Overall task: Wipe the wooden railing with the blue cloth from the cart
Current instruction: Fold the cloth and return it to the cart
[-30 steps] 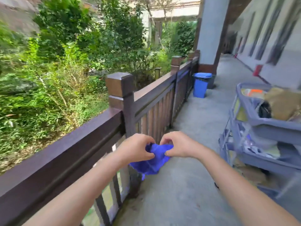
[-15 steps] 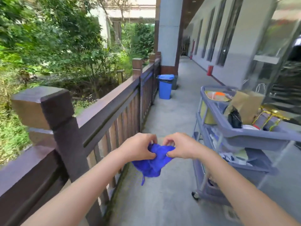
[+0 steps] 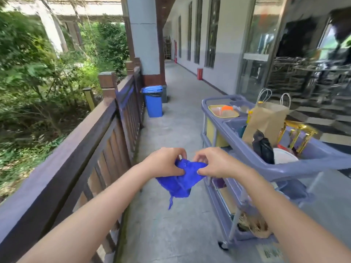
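Both hands meet in mid-air over the grey concrete walkway floor [image 3: 171,114]. The left hand [image 3: 163,161] and the right hand [image 3: 215,161] each pinch the upper edge of a crumpled bright blue cloth [image 3: 180,179], fingers [image 3: 178,172] curled closed on the fabric, so the cloth is stretched a little between them and sags below, with a thin loose strand dangling from its lowest corner. The cloth touches nothing but the two hands.

To the left of the left hand's fingers runs the dark brown wooden railing [image 3: 81,147], its broad top rail and slatted panels leading away to a square post [image 3: 107,85] with a lighter cap. The cloth is near the railing but apart from it.

Just right of the right hand's fingers stands a lavender-grey plastic cart [image 3: 313,162] with several shelves. Its top tray holds a brown paper bag with twine handles [image 3: 267,120], a black bag [image 3: 263,147], a white round container [image 3: 284,156] and gold-coloured metal pieces [image 3: 298,131]; a yellow-rimmed tub [image 3: 223,112] sits at the far end.

Well beyond the fingers, beside the railing and a pale pillar [image 3: 142,35], stands a blue lidded bin [image 3: 153,101].
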